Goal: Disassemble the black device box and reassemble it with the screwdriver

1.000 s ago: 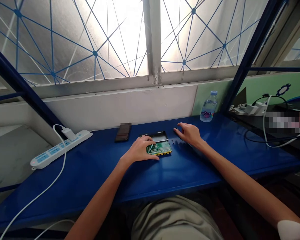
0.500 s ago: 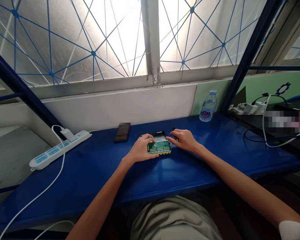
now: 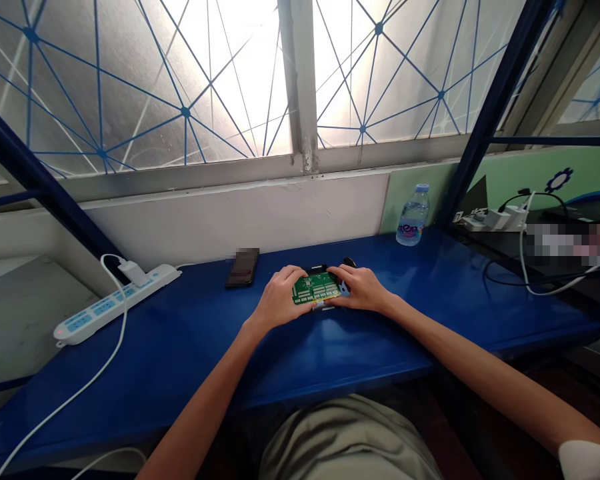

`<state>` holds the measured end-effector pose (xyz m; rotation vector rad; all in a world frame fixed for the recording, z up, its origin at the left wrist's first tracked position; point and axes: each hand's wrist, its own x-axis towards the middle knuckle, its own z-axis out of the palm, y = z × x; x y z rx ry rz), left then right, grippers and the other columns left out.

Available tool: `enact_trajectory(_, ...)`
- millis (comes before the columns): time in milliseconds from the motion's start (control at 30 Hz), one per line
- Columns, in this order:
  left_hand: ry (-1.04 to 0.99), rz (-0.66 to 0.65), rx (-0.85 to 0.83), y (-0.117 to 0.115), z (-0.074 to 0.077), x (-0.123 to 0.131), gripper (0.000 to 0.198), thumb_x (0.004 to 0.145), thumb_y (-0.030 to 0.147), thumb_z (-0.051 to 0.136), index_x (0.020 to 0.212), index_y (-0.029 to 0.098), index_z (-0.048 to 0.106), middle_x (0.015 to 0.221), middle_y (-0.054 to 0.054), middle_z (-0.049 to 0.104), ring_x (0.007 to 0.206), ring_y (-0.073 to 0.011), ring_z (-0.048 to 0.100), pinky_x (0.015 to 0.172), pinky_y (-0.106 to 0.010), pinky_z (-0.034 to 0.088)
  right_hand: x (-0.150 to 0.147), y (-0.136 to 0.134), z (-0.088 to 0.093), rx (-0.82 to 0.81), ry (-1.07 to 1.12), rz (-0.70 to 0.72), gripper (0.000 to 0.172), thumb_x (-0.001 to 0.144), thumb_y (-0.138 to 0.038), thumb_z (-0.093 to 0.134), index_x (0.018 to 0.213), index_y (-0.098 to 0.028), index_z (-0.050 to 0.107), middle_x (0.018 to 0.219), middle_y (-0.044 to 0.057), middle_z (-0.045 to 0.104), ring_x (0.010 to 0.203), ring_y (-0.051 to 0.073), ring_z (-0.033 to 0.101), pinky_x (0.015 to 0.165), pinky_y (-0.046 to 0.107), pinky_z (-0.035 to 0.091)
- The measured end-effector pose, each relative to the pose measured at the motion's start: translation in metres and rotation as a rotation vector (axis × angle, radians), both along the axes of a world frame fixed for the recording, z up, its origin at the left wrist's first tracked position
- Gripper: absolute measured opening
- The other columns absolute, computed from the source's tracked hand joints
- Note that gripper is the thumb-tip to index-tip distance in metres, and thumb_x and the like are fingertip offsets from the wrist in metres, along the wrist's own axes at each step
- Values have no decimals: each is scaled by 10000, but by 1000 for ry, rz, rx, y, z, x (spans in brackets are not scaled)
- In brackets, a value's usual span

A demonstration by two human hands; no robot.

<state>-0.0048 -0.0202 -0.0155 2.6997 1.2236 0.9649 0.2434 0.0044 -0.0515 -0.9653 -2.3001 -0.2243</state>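
A green circuit board (image 3: 317, 287) is held between both of my hands above the blue shelf (image 3: 190, 347). My left hand (image 3: 279, 296) grips its left edge with fingers curled over the top. My right hand (image 3: 361, 288) grips the right edge the same way. A black tray (image 3: 318, 269) lies just behind and under the board, mostly hidden by it. A small dark object (image 3: 349, 261) sits on the shelf behind my right hand.
A dark phone (image 3: 243, 267) lies left of the board. A white power strip (image 3: 115, 303) with a plug and cable sits at the far left. A water bottle (image 3: 412, 216) stands at the back right. Chargers and white cables (image 3: 505, 217) lie beyond the blue post.
My right hand came left from the shelf and took the board's right edge. Both hands lifted the board off the tray and drew it back a little.
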Motion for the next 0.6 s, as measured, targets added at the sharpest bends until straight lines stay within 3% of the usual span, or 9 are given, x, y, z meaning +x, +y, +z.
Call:
enact_trajectory(333, 41, 19, 52, 5, 2, -12, 573, 822, 379, 720, 1344, 230, 537, 1235, -119, 592, 1154, -308, 565, 971, -458, 485, 3, -2, 4, 102, 47, -57, 625, 903, -645, 517, 1248, -127, 564, 925, 100, 685, 677, 182, 628, 572, 272, 400)
enact_trajectory(600, -80, 65, 86, 11, 6, -22, 599, 820, 396, 728, 1360, 223, 534, 1268, -119, 588, 1165, -290, 583, 976, -436, 506, 8, -2, 13, 102, 146, -84, 589, 909, -612, 540, 1261, -140, 553, 904, 80, 679, 632, 160, 616, 570, 271, 412)
